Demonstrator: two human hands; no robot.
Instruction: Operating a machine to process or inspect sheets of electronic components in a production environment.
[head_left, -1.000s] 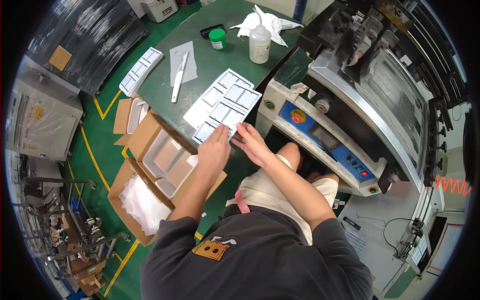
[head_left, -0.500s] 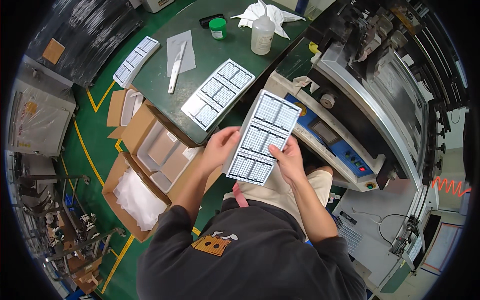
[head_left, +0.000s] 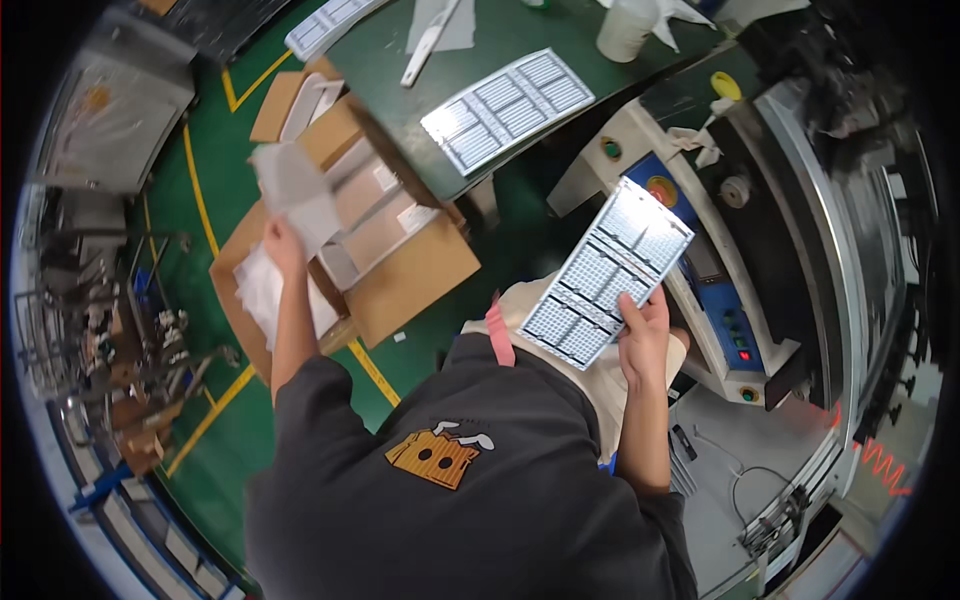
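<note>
My right hand (head_left: 645, 335) grips a long white panel (head_left: 607, 272) of small gridded squares by its lower right edge, tilted above my lap. My left hand (head_left: 281, 240) is stretched out to the left over an open cardboard box (head_left: 400, 280) and holds up a thin whitish sheet (head_left: 297, 190), which looks blurred. Inside the box lie pale rectangular trays (head_left: 375, 225). A second gridded panel (head_left: 507, 105) lies flat on the green table (head_left: 400, 110) beyond the box.
A white and blue machine (head_left: 720, 280) with buttons stands to the right. On the table are a white bottle (head_left: 625, 35), a white strip-shaped tool (head_left: 428, 40) on a paper and another panel (head_left: 330, 25). Crumpled white bags (head_left: 262, 290) fill a box at left. Green floor has yellow lines.
My left hand let go of the panel and swung left to the cardboard box, lifting a whitish sheet. My right hand alone now holds the panel, nearer the machine.
</note>
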